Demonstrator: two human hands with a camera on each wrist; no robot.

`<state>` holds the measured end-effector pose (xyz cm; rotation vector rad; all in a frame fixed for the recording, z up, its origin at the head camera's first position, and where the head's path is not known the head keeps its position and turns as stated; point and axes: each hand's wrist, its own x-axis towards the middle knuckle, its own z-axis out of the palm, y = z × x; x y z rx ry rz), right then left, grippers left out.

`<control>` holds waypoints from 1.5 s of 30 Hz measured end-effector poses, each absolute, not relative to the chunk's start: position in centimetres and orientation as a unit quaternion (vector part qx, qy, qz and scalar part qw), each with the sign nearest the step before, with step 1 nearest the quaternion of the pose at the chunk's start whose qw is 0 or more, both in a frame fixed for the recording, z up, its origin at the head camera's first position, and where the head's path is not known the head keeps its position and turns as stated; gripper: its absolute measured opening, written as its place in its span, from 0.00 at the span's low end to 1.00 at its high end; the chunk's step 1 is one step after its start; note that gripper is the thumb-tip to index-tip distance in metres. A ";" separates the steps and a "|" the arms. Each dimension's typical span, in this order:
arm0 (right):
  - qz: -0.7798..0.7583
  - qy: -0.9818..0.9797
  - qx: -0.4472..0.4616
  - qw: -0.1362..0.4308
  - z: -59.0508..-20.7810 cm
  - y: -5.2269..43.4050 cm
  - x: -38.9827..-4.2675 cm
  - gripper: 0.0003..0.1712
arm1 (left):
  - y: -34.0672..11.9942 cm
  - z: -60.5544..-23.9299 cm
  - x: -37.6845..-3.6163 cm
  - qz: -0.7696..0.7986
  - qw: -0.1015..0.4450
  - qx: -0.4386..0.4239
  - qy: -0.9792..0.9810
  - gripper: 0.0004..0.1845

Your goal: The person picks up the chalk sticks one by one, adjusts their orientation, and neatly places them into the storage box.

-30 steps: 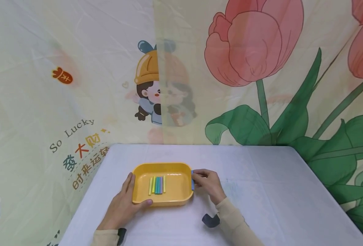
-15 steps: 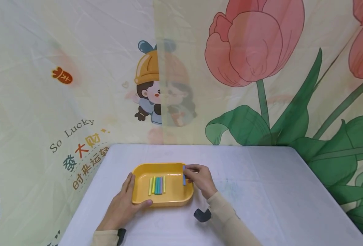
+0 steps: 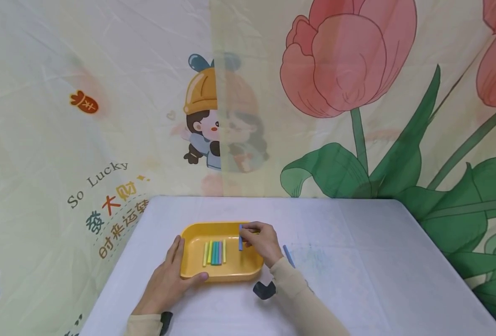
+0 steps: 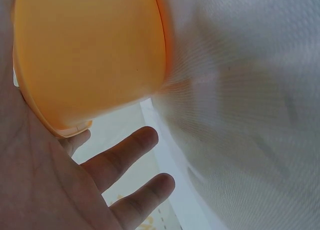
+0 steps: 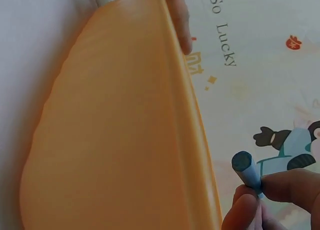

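A: Behind is a printed cloth backdrop (image 3: 105,93) with a cartoon child, "So Lucky" letters and big pink tulips; in front a table (image 3: 357,280) with a pale cover. What is on it, from left to right?

B: First the left hand (image 3: 168,280). It lies flat against the left side of the yellow tray (image 3: 235,273), fingers straight and a bit spread, thumb along the near wall. I think it only steadies the tray so it does not slide; it does not pinch anything (the left wrist view shows relaxed fingers beside the orange-yellow wall).

A: And inside the tray?

B: A row of short sticks (image 3: 215,252), prob. chalk: yellow, green, blue, purple, yellow again, lying side by side, parallel, on the tray floor approx. in the middle. Neat, I judge they are laid in order on purpose.

A: Then the right hand?

B: Yes. The right hand (image 3: 260,240) is over the right part of the tray, and its fingertips are pressed together on a blue stick (image 3: 241,239), held nearly upright above the tray floor, just beside the row, not touching it. In the right wrist view the stick end looks round, matte, dusty blue.

A: Anything more to the right?

B: One more blue stick (image 3: 288,255) lies on the cover, near the wrist, outside the tray.
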<state>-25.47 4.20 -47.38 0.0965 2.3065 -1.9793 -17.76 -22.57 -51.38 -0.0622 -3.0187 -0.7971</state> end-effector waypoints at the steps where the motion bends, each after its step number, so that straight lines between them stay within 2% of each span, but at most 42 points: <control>1: -0.649 0.758 0.037 0.051 -47.4 4.0 -25.6 0.15 | -22.6 -51.4 -17.7 -0.255 0.009 -0.019 -0.967 0.71; 11: -0.626 0.774 0.068 0.063 -47.9 2.0 -26.6 0.13 | -22.5 -51.4 -17.6 -0.255 0.006 -0.021 -0.967 0.70; 27: -0.542 0.840 0.032 0.026 -50.4 0.6 -27.2 0.08 | -22.6 -51.7 -17.8 -0.259 0.016 -0.033 -0.965 0.70; 45: -0.456 0.886 0.026 0.081 -50.5 -1.3 -27.6 0.05 | -23.0 -51.7 -17.9 -0.256 0.030 -0.038 -0.966 0.69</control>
